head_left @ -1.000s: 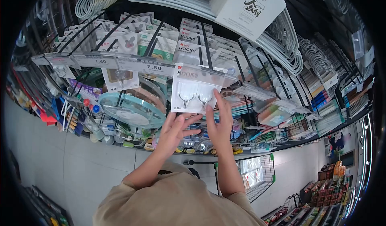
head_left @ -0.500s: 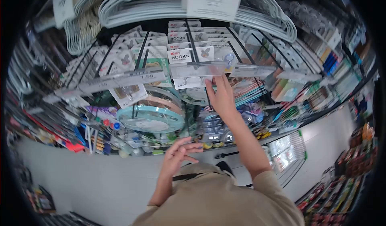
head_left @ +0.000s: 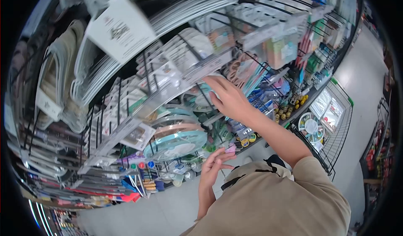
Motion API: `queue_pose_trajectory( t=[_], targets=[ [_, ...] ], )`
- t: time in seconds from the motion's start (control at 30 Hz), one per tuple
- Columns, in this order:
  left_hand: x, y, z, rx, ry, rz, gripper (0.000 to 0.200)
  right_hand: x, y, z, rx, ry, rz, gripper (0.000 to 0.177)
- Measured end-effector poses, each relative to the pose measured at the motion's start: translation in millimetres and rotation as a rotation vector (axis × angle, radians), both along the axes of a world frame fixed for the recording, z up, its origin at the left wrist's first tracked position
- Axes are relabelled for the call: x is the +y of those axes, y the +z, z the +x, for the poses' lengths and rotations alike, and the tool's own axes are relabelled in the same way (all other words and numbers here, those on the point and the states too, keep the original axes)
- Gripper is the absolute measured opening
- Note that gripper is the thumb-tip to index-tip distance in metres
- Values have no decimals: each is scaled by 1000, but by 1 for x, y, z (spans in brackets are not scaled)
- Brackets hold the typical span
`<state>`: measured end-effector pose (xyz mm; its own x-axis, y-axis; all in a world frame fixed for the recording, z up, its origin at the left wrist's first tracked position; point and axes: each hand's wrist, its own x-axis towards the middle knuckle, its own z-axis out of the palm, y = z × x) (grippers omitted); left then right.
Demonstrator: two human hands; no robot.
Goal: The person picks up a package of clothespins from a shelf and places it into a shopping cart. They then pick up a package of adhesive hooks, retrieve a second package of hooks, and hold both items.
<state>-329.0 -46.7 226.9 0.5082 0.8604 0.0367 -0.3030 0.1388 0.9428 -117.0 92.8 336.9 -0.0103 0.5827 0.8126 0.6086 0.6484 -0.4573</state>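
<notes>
My right hand (head_left: 230,99) reaches up to the shelf rack, its fingertips right at the lower edge of the clear price strip (head_left: 199,71). Its fingers are stretched and the thumb is apart from them. Just above are carded packs (head_left: 194,47) hanging on black prongs. Lower down, my left hand (head_left: 213,169) hovers in front of my body with loosely spread fingers and nothing in it. Round packs with light-blue and pink rims (head_left: 176,146) hang to the left of both hands.
White hangers with a paper tag (head_left: 121,28) hang above on the left. A wire shopping cart (head_left: 342,127) with a round multicoloured pack (head_left: 311,127) and clear packets (head_left: 331,114) stands at the right. Grey floor (head_left: 138,206) runs behind me.
The view has turned and tilted, bringing more of the cart and right-hand racks into sight. My right hand has moved off the hooks pack to below the price strip.
</notes>
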Motion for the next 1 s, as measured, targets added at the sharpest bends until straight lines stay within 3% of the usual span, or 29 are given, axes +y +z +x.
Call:
queue_pose_trajectory(
  t=[0.1,0.23,0.4,0.53,0.6,0.73,0.8,0.93,1.0],
  targets=[
    [10,-7,25,52,-149,-20,45,-37,-10,54,-58,-87,128,48],
    [23,-16,74,167,-362,-68,44,-97,-69,141,61,-312,28,45],
    [42,-27,149,363,-617,-139,44,-210,-178,229,218,-772,-333,33],
    [59,-46,222,592,-771,19,44,-313,-261,251,324,-1155,-551,26],
    [66,-70,258,693,-739,325,45,-357,-287,243,378,-1269,-734,24],
    [70,-114,342,893,-834,430,47,-394,-310,231,520,-1353,-811,24],
    [69,-145,379,891,-820,768,47,-393,-316,233,579,-1369,-832,25],
    [50,-225,414,927,-797,824,43,-376,-326,257,616,-1324,-809,27],
    [47,-251,410,973,-842,1237,40,-368,-332,275,593,-1287,-801,28]
  ],
)
